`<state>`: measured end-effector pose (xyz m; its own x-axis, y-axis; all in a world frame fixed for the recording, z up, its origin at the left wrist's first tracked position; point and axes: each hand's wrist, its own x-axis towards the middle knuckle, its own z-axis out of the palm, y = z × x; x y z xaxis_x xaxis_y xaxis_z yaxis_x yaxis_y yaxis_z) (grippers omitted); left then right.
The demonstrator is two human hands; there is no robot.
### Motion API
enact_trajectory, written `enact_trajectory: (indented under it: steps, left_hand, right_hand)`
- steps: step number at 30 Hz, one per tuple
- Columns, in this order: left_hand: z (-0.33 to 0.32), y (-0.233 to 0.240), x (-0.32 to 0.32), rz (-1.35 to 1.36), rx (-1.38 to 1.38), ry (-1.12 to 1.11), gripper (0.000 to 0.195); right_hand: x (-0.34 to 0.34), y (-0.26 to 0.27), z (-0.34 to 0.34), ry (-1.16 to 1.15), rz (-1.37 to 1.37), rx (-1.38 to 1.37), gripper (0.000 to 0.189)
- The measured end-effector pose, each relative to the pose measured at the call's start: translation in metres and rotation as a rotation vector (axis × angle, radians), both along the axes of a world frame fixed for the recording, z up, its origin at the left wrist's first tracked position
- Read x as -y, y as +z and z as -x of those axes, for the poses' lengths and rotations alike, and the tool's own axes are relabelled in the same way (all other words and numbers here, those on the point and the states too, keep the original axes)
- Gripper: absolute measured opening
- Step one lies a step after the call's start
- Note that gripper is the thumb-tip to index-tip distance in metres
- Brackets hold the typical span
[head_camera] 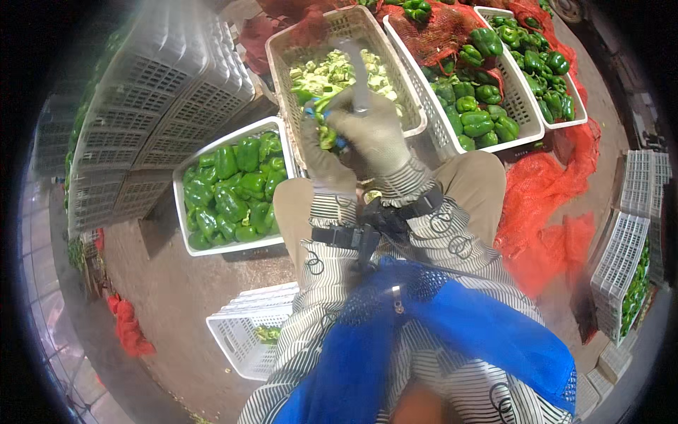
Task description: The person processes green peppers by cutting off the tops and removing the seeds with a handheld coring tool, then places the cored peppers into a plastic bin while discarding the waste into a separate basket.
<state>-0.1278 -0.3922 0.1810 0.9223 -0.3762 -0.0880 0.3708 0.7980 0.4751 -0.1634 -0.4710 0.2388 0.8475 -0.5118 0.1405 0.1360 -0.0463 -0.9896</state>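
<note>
My left hand [324, 164], in a dirty pale glove, holds a green bell pepper [327, 138] that the fingers partly cover. Close against it is my right hand [378, 130], also gloved, gripping a knife [360, 74] whose motion-blurred blade points away from me. Small blue patches show at the fingers; what they are is unclear. Both hands are over the near end of a worn white crate [416, 108] holding pale green pepper cores and scraps [339, 69]. At my left knee, another white crate [183, 222] is full of glossy whole green peppers [228, 185].
To the right, a white crate [522, 106] holds whole peppers and a red mesh sack [434, 32]; another pepper crate [569, 119] stands beyond. Red netting [545, 233] covers the floor at right. Stacked crates [153, 90] rise at left. Behind my left side sits a crate [238, 339] with scraps.
</note>
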Motion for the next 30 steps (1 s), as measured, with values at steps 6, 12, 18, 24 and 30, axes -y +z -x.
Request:
enact_trajectory:
  steps: [6,12,18,24,30]
  left_hand:
    - [0.0,0.005,-0.013,-0.467,0.514,0.165,0.036]
    - [0.009,0.007,-0.01,-0.166,0.139,0.035,0.034]
    - [0.004,0.022,-0.06,-0.671,0.78,0.097,0.041]
    - [0.007,0.055,-0.076,-0.748,0.872,-0.257,0.03]
    - [-0.005,0.06,-0.104,-0.848,0.562,-0.484,0.025]
  right_hand:
    - [0.028,0.013,0.011,-0.057,0.256,-0.143,0.028]
    - [0.002,-0.007,0.007,0.175,0.189,-0.165,0.019]
    - [0.038,0.023,0.008,0.069,-0.144,-0.189,0.035]
    - [0.034,-0.008,0.014,0.233,-0.563,-0.358,0.046]
    - [0.048,-0.051,0.001,0.068,-0.621,-0.144,0.032]
